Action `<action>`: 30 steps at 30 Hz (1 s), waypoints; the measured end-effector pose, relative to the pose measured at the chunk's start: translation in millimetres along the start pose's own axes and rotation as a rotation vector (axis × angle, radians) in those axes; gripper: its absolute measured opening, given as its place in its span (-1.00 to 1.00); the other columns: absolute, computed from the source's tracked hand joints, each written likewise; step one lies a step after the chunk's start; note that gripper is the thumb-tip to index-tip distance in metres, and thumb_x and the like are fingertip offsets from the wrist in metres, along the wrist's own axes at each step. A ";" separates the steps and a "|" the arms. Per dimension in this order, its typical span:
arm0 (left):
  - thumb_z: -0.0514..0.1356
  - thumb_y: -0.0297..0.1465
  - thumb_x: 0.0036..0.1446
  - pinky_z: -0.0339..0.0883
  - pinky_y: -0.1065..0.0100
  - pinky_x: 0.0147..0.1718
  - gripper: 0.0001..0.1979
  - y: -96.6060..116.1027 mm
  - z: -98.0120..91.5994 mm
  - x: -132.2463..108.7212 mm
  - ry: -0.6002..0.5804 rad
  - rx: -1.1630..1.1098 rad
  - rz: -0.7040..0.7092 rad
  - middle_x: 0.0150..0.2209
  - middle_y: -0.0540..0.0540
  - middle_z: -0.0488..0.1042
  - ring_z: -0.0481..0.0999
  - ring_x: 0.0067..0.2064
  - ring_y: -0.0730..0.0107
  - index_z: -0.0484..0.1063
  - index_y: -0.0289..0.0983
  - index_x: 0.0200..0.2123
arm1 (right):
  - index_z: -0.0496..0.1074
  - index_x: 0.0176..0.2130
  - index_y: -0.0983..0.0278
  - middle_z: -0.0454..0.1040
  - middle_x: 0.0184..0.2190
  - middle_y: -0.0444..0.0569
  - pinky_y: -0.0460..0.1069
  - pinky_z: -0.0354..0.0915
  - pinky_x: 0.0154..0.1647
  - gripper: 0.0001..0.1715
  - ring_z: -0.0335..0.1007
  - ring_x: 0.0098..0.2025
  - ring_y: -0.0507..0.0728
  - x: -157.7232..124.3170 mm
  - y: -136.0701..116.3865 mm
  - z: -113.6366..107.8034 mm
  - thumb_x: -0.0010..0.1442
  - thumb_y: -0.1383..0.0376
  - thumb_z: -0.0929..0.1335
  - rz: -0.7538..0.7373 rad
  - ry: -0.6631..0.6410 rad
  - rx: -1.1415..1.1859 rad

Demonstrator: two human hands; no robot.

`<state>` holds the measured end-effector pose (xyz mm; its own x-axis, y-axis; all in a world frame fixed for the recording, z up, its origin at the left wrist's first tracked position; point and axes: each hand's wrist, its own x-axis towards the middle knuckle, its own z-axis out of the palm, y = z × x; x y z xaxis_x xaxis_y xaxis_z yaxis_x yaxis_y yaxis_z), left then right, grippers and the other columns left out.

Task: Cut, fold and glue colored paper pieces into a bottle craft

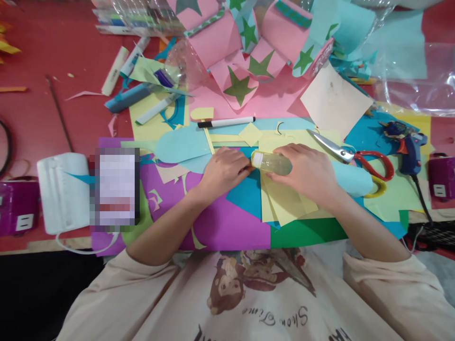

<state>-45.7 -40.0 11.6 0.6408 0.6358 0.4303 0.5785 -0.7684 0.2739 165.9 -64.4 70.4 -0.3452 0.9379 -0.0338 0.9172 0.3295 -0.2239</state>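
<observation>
My right hand [307,173] is wrapped round a clear glue bottle [275,163] with a white tip, lying sideways and pointing left. Close to that tip, my left hand [225,170] has its fingers pressed together; a small yellowish edge shows at the fingertips, too small to make out. Beneath the hands are yellow paper sheets [284,199], blue paper [245,201] and a large purple sheet [220,227]. A black-and-white marker [227,122] lies just beyond my hands.
Red-handled scissors [355,156] lie open at the right, with a glue gun [410,149] past them. Pink paper pieces with green stars [240,87] stand at the back. A phone-like device [117,187] and a white case [64,192] are at left.
</observation>
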 end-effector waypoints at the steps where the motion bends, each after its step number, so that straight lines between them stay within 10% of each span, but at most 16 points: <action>1: 0.12 -0.44 0.23 0.00 0.32 -0.45 -0.73 0.3 0.1 0.1 -0.004 -0.007 -0.003 -0.59 0.00 0.37 0.32 -0.49 0.42 0.35 -0.28 -0.54 | 0.49 -0.16 0.28 0.57 -0.20 0.06 0.02 0.28 -0.30 -0.65 0.48 -0.18 0.21 -0.2 -0.2 0.0 0.10 0.13 0.42 -0.001 0.004 -0.003; 8: 0.14 -0.41 0.13 0.07 0.30 -0.36 -0.82 2.2 -12.2 2.9 -0.104 -0.121 -0.100 -0.57 0.01 0.39 0.34 -0.46 0.42 0.34 -0.28 -0.53 | 0.50 -0.16 0.30 0.58 -0.19 0.04 0.05 0.31 -0.30 -0.64 0.50 -0.18 0.22 -3.8 -2.3 1.7 0.09 0.13 0.42 -0.023 0.045 -0.026; 17: 0.23 -0.25 0.11 0.26 0.48 -0.40 -0.79 2.1 -16.9 2.6 -0.097 -0.907 -0.523 -0.41 0.00 0.46 0.41 -0.40 0.52 0.40 -0.29 -0.39 | 0.48 -0.11 0.35 0.58 -0.23 0.04 0.04 0.33 -0.23 -0.65 0.49 -0.21 0.19 -23.5 -5.7 8.6 0.12 0.21 0.39 -0.211 0.228 -0.063; 30: 0.39 -0.14 -0.06 0.35 0.46 -0.47 -0.69 8.2 -14.1 5.3 -0.111 -1.315 -0.583 -0.50 -0.06 0.53 0.46 -0.47 0.49 0.57 -0.30 -0.45 | 0.44 -0.10 0.38 0.58 -0.23 0.05 0.03 0.38 -0.18 -0.62 0.50 -0.20 0.18 -38.5 -4.8 5.1 0.15 0.18 0.39 -0.342 0.371 -0.074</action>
<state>-44.7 -44.0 28.3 0.5503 0.8322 -0.0679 -0.0699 0.1270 0.9894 173.7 -102.7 67.7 -0.5464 0.7458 0.3810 0.7804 0.6186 -0.0917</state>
